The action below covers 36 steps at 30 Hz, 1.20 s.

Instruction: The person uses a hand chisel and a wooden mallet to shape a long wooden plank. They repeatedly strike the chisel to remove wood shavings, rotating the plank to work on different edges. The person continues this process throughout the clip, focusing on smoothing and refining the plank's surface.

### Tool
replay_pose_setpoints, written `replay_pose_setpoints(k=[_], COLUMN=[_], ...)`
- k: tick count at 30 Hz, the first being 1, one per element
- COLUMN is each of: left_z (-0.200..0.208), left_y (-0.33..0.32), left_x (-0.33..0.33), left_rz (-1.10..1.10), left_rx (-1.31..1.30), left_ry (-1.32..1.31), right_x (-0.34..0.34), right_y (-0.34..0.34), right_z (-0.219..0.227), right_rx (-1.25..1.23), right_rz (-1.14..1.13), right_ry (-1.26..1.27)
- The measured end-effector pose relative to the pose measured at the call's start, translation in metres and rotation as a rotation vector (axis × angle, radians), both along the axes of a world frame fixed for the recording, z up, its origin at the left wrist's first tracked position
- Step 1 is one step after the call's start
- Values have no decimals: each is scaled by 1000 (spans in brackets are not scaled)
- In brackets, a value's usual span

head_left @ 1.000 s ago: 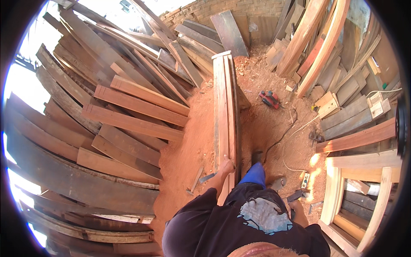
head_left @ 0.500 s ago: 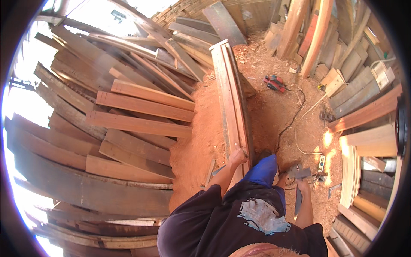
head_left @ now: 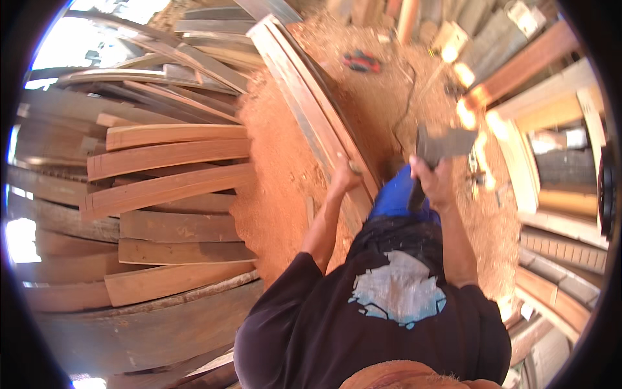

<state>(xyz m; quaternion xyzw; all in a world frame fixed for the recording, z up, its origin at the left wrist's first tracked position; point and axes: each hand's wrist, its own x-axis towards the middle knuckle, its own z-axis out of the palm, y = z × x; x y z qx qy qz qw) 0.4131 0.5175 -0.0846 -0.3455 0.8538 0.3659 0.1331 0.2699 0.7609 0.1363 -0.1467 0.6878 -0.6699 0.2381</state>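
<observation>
My right hand (head_left: 435, 181) is wrapped round the dark handle of a hatchet (head_left: 450, 144), raised over my blue-clad thigh. Its broad grey head flares toward the right and is somewhat blurred. My left hand (head_left: 345, 175) rests closed on the near part of a long reddish wooden beam (head_left: 304, 107), thumb upward. A small dark thing shows at its fingers, but I cannot make out what it is. Lengthwise, grooves or stacked strips run along the beam, which slants away to the far left.
Sawdust (head_left: 275, 175) and shavings cover the ground. Cut boards (head_left: 172, 155) lie piled at the left. A red and black power tool (head_left: 361, 61) lies beyond the beam, near a dark cord (head_left: 407, 104). Wooden frames (head_left: 518, 168) and planks stand at the right.
My right hand has lifted the hatchet from low beside my leg up and forward. My left hand stays on the beam. The whole view has shifted as my head moved.
</observation>
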Motion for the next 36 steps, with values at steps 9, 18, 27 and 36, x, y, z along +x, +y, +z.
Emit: replay_pose_setpoints(k=[9, 18, 27, 36], left_z=[46, 54, 43, 36], left_y=[-8, -5, -5, -7], left_x=[11, 16, 17, 17], left_rz=[-76, -87, -106, -108], left_rx=[-35, -46, -53, -42], left_ry=[-131, -97, -73, -93], right_x=[45, 51, 49, 53], right_y=[-27, -41, -28, -23], right_z=[-11, -9, -19, -19], right_rx=[65, -12, 57, -16], right_rz=[193, 208, 214, 149], right_ry=[108, 116, 124, 134])
